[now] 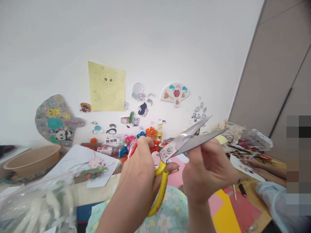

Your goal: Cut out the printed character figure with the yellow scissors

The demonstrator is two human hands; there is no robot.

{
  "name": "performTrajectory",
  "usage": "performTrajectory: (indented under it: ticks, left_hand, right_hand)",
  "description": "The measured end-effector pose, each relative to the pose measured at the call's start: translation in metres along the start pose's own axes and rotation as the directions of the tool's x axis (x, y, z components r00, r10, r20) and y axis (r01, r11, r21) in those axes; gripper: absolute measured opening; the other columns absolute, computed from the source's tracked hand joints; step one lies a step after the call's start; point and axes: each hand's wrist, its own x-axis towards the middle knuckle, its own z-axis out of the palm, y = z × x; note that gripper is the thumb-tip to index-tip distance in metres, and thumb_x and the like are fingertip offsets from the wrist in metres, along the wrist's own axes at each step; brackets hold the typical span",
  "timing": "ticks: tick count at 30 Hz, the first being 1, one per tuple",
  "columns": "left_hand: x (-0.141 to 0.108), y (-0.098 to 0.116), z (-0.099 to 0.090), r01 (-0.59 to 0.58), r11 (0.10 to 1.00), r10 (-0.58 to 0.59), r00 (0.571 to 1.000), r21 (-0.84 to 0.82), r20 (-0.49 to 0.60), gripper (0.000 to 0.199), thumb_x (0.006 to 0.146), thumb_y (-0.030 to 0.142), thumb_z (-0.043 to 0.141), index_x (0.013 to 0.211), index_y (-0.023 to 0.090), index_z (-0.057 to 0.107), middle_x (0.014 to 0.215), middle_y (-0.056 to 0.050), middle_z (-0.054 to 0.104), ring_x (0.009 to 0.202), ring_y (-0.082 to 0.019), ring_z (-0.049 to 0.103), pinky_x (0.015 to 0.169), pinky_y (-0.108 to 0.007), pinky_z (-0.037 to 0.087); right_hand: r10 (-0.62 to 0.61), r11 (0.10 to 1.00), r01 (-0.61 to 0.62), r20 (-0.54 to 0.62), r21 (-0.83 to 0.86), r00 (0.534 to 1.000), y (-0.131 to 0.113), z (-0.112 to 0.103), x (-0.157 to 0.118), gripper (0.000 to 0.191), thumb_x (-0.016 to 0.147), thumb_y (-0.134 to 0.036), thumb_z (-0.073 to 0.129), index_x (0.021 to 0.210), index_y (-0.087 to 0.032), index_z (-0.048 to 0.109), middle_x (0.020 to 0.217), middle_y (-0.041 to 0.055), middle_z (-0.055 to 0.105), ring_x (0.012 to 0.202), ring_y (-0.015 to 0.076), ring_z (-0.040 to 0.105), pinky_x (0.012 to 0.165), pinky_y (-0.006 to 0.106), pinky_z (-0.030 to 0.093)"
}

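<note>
My left hand [141, 168] is wrapped round the handles of a pair of scissors [169, 149]. One grip is yellow, the other red. The blades point up and to the right, spread apart in a narrow V. My right hand [209, 173] is raised beside the blades, its fingers curled and brought together just under the lower blade. Whatever those fingertips hold, if anything, is hidden behind the steel. Below both hands lies a pale green floral cloth [164, 220].
At left are a tan basin [34, 158] and a clear plastic bag [36, 207] of white pieces. Coloured paper [225, 207] lies at right, where another person's hand [250, 160] holds a pen over paper. A decorated fan [175, 94] and cutouts are on the wall.
</note>
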Motion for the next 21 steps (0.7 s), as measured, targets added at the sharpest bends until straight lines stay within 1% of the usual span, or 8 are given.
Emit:
performTrajectory:
  ticks: [4, 9, 11, 13, 16, 18, 21]
  left_hand:
    - [0.000, 0.003, 0.001, 0.003, 1.000, -0.003, 1.000, -0.023, 0.000, 0.040, 0.096, 0.054, 0.049, 0.116, 0.025, 0.030, 0.100, -0.008, 0.064, 0.084, -0.027, 0.065, 0.071, -0.041, 0.050]
    - [0.001, 0.005, 0.001, 0.010, 1.000, -0.010, 1.000, -0.019, 0.006, 0.039, 0.095, 0.054, 0.047, 0.114, 0.024, 0.030, 0.095, -0.007, 0.063, 0.076, -0.026, 0.063, 0.067, -0.041, 0.050]
    - [0.000, 0.005, 0.000, -0.001, 1.000, 0.001, 1.000, -0.030, 0.003, 0.037, 0.095, 0.053, 0.046, 0.113, 0.024, 0.031, 0.094, -0.007, 0.063, 0.078, -0.027, 0.064, 0.068, -0.041, 0.050]
    - [0.000, 0.005, 0.001, -0.011, 0.999, 0.011, 1.000, -0.046, 0.003, 0.037, 0.095, 0.051, 0.048, 0.114, 0.024, 0.032, 0.098, -0.009, 0.064, 0.085, -0.028, 0.065, 0.072, -0.042, 0.051]
    - [-0.001, 0.005, 0.001, -0.023, 0.999, 0.024, 1.000, -0.043, 0.009, 0.041, 0.094, 0.049, 0.052, 0.119, 0.024, 0.031, 0.107, -0.011, 0.064, 0.093, -0.030, 0.066, 0.077, -0.044, 0.052]
    - [-0.001, 0.005, 0.001, -0.025, 0.999, 0.025, 1.000, -0.037, 0.008, 0.043, 0.094, 0.050, 0.053, 0.119, 0.024, 0.032, 0.107, -0.011, 0.064, 0.095, -0.031, 0.067, 0.078, -0.045, 0.052]
    - [-0.001, 0.006, 0.001, -0.009, 0.999, 0.009, 1.000, -0.040, 0.008, 0.038, 0.096, 0.052, 0.048, 0.114, 0.024, 0.033, 0.097, -0.009, 0.064, 0.086, -0.030, 0.067, 0.071, -0.043, 0.052]
  right_hand:
    - [-0.026, 1.000, 0.025, -0.063, -0.006, 0.998, 0.001, 0.005, -0.003, 0.020, 0.076, -0.002, 0.068, 0.064, -0.018, 0.063, 0.058, -0.0051, 0.057, 0.053, 0.0094, 0.050, 0.047, 0.023, 0.037]
    - [-0.070, 0.996, 0.064, -0.087, -0.066, 0.994, 0.005, 0.005, -0.009, 0.018, 0.077, -0.003, 0.068, 0.068, -0.019, 0.066, 0.062, -0.0040, 0.059, 0.056, 0.0110, 0.055, 0.048, 0.025, 0.041]
    - [-0.098, 0.990, 0.087, -0.092, -0.113, 0.991, 0.007, 0.003, -0.012, 0.017, 0.078, -0.004, 0.068, 0.070, -0.019, 0.068, 0.064, -0.0031, 0.061, 0.057, 0.0121, 0.056, 0.049, 0.026, 0.042]
    - [-0.122, 0.983, 0.109, -0.089, -0.146, 0.988, 0.010, 0.001, -0.014, 0.015, 0.078, -0.006, 0.069, 0.073, -0.020, 0.070, 0.066, -0.0021, 0.062, 0.057, 0.0127, 0.057, 0.049, 0.027, 0.043]
    - [-0.195, 0.969, 0.176, -0.098, -0.173, 0.976, 0.014, -0.001, -0.016, 0.015, 0.077, -0.005, 0.071, 0.077, -0.019, 0.074, 0.068, -0.0013, 0.064, 0.056, 0.0121, 0.056, 0.048, 0.027, 0.042]
    - [-0.260, 0.950, 0.235, -0.104, -0.204, 0.960, 0.015, -0.001, -0.015, 0.016, 0.076, -0.003, 0.072, 0.078, -0.019, 0.076, 0.068, -0.0012, 0.064, 0.055, 0.0116, 0.056, 0.047, 0.026, 0.042]
    - [-0.316, 0.921, 0.282, -0.094, -0.269, 0.944, 0.015, -0.001, -0.014, 0.019, 0.076, -0.002, 0.072, 0.080, -0.020, 0.078, 0.068, -0.0012, 0.065, 0.054, 0.0123, 0.058, 0.048, 0.027, 0.045]
